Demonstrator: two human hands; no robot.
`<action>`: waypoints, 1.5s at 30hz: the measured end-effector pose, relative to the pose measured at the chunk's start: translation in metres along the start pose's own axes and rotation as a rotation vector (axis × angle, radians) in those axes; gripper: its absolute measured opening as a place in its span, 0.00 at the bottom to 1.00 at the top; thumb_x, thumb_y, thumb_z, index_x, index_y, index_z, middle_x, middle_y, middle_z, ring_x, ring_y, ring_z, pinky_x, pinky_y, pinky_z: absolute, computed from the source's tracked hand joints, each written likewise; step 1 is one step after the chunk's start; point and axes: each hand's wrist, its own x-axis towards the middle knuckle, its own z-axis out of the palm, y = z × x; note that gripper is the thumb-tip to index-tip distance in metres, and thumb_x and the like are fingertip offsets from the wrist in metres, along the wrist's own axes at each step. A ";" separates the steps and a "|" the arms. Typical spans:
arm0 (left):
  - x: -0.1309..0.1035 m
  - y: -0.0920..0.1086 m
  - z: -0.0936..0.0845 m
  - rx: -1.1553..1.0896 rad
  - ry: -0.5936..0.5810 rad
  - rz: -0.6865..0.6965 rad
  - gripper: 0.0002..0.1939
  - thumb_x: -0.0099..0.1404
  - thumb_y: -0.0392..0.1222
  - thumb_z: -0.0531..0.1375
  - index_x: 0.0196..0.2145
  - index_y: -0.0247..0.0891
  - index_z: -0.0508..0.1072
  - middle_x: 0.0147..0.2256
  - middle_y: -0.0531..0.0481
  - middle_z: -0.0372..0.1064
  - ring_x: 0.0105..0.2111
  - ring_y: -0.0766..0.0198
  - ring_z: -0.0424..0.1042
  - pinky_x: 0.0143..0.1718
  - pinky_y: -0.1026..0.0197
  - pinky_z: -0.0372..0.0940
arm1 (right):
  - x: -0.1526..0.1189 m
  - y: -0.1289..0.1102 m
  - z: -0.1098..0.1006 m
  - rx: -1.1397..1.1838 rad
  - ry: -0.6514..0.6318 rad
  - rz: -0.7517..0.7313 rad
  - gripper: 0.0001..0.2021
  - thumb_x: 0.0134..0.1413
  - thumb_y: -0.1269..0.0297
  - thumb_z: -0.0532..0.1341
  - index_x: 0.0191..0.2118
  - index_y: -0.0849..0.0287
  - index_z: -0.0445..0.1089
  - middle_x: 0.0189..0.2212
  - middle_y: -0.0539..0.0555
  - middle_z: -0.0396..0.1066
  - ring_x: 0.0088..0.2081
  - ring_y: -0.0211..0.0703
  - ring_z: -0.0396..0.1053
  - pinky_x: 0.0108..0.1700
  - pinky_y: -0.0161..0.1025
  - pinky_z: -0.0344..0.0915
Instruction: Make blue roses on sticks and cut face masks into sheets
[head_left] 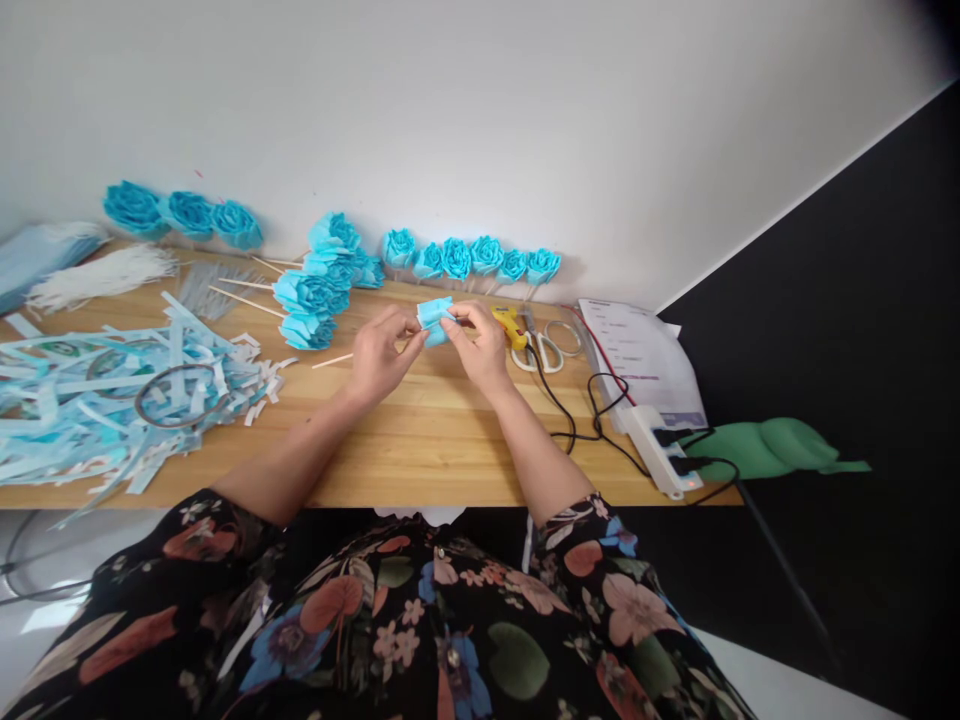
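A small, partly rolled blue crepe paper flower [435, 313] is between my hands, above the middle of the table. My left hand [385, 350] is closed, its thumb and fingers pinching the flower's left side. A thin wooden stick [332, 361] juts out to the left from behind this hand; whether it joins the flower is hidden. With thumb and fingertips, my right hand [481, 345] grips the right edge of the blue paper. Just right of it lies a yellow hot glue gun [510, 327], beside white-handled scissors [551, 355].
Finished blue paper roses [457, 258] line the wall, and more roses on sticks [304, 292] lie piled left of centre. Paper strips [150, 390] cover the table's left. A power strip [660, 450], black cords [574, 425] and a printed sheet [645, 360] are at right.
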 end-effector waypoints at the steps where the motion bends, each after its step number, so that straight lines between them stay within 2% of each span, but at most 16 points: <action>1: 0.000 0.000 0.000 -0.014 0.010 -0.007 0.09 0.66 0.44 0.60 0.29 0.39 0.69 0.31 0.50 0.70 0.31 0.63 0.68 0.35 0.60 0.62 | 0.000 0.001 -0.001 0.024 0.007 0.009 0.09 0.62 0.55 0.59 0.38 0.53 0.72 0.39 0.52 0.74 0.42 0.43 0.72 0.46 0.42 0.71; 6: 0.002 -0.006 0.000 -0.098 0.022 -0.148 0.06 0.65 0.43 0.61 0.33 0.39 0.69 0.31 0.51 0.70 0.28 0.66 0.67 0.30 0.62 0.60 | 0.001 0.005 -0.003 0.123 0.047 0.052 0.10 0.61 0.54 0.60 0.40 0.53 0.72 0.41 0.53 0.75 0.44 0.43 0.74 0.47 0.43 0.73; 9: 0.004 -0.013 0.001 -0.170 -0.036 -0.250 0.09 0.63 0.43 0.62 0.39 0.39 0.68 0.31 0.52 0.71 0.26 0.66 0.67 0.28 0.63 0.60 | 0.000 0.004 -0.003 0.131 0.028 0.064 0.10 0.60 0.53 0.61 0.40 0.54 0.72 0.42 0.53 0.75 0.45 0.44 0.74 0.48 0.43 0.74; 12: 0.005 -0.017 0.001 -0.259 -0.095 -0.289 0.11 0.63 0.43 0.60 0.43 0.40 0.66 0.28 0.54 0.71 0.24 0.67 0.67 0.28 0.63 0.60 | 0.000 0.002 -0.002 0.137 0.004 0.077 0.12 0.60 0.52 0.61 0.41 0.54 0.72 0.42 0.53 0.76 0.44 0.43 0.75 0.48 0.43 0.74; 14: 0.005 -0.016 0.002 -0.250 -0.075 -0.288 0.11 0.62 0.41 0.60 0.43 0.40 0.67 0.28 0.54 0.71 0.24 0.67 0.67 0.28 0.64 0.60 | 0.000 0.001 -0.003 0.141 -0.008 0.087 0.14 0.59 0.51 0.62 0.45 0.54 0.71 0.44 0.54 0.76 0.45 0.43 0.75 0.49 0.43 0.74; 19: 0.004 -0.011 0.001 -0.056 0.038 -0.220 0.07 0.60 0.38 0.62 0.36 0.40 0.68 0.28 0.54 0.70 0.24 0.67 0.65 0.27 0.63 0.57 | 0.002 0.001 -0.005 0.125 -0.051 0.074 0.25 0.55 0.48 0.66 0.56 0.52 0.67 0.46 0.55 0.75 0.47 0.46 0.74 0.52 0.46 0.73; 24: 0.002 -0.007 -0.002 -0.048 -0.007 -0.181 0.04 0.64 0.41 0.60 0.33 0.39 0.69 0.23 0.55 0.64 0.22 0.67 0.60 0.26 0.62 0.54 | 0.001 0.004 -0.005 0.093 -0.015 0.062 0.22 0.56 0.50 0.65 0.54 0.50 0.69 0.47 0.54 0.75 0.47 0.46 0.73 0.52 0.46 0.73; 27: 0.001 -0.004 -0.002 -0.099 -0.040 -0.147 0.10 0.67 0.47 0.59 0.32 0.38 0.70 0.26 0.53 0.66 0.24 0.67 0.61 0.27 0.62 0.55 | 0.000 0.003 -0.004 0.074 0.021 0.065 0.18 0.58 0.52 0.65 0.52 0.50 0.71 0.46 0.53 0.75 0.46 0.45 0.73 0.52 0.46 0.72; 31: 0.000 0.000 0.001 -0.136 -0.056 -0.141 0.16 0.60 0.53 0.66 0.33 0.38 0.71 0.30 0.52 0.68 0.25 0.67 0.61 0.28 0.62 0.56 | -0.001 -0.002 -0.003 0.008 0.066 0.026 0.15 0.58 0.54 0.65 0.49 0.50 0.73 0.42 0.53 0.75 0.45 0.45 0.72 0.51 0.45 0.71; 36: 0.000 -0.004 0.004 -0.132 -0.007 -0.194 0.14 0.60 0.50 0.66 0.30 0.38 0.70 0.28 0.53 0.66 0.24 0.68 0.60 0.27 0.63 0.55 | -0.002 -0.006 -0.003 -0.048 0.045 -0.062 0.15 0.60 0.54 0.63 0.51 0.51 0.72 0.40 0.53 0.75 0.44 0.46 0.71 0.51 0.46 0.69; 41: 0.001 -0.008 0.003 -0.157 0.034 -0.139 0.12 0.62 0.47 0.64 0.27 0.38 0.72 0.29 0.51 0.67 0.27 0.66 0.64 0.29 0.62 0.57 | -0.001 -0.004 -0.006 -0.066 -0.003 -0.080 0.20 0.59 0.52 0.64 0.55 0.50 0.69 0.43 0.54 0.75 0.46 0.47 0.71 0.52 0.48 0.68; 45: 0.001 -0.008 0.004 -0.169 0.033 -0.127 0.11 0.63 0.47 0.64 0.27 0.38 0.73 0.30 0.49 0.69 0.30 0.64 0.66 0.31 0.61 0.59 | 0.000 -0.002 -0.005 -0.100 -0.034 -0.113 0.23 0.59 0.54 0.65 0.59 0.49 0.67 0.45 0.55 0.74 0.47 0.49 0.70 0.53 0.50 0.68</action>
